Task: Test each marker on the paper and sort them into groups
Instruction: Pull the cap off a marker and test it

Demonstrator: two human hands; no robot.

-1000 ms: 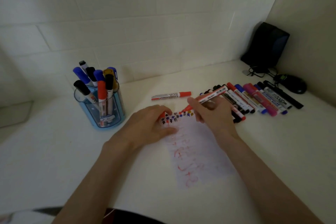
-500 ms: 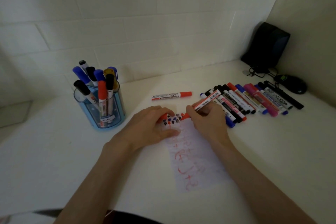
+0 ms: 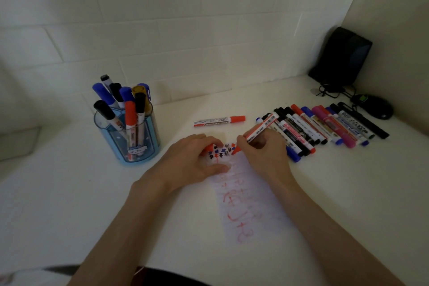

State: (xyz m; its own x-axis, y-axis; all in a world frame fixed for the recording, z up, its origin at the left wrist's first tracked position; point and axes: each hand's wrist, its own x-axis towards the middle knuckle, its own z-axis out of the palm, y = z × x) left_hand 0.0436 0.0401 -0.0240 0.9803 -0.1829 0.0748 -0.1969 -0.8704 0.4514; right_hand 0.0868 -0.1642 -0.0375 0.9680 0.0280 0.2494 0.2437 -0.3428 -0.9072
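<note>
In the head view, the right hand (image 3: 264,158) gripped 1 uncapped red marker (image 3: 257,131), its tip down on the top of the paper (image 3: 246,197). The left hand (image 3: 190,162) curled round 1 red cap (image 3: 209,147), thumb pressing the sheet flat on the worktop (image 3: 69,204). 1 capped red marker (image 3: 219,121) lay apart behind. Roughly 13 markers lay in a row (image 3: 325,127) to the right, and 9 stood in 1 blue holder (image 3: 139,144).

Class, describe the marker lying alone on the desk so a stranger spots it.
On the white desk, look between the blue plastic pen cup and the row of loose markers. One red-capped marker with a white printed barrel lies there alone, touching no other.
</note>
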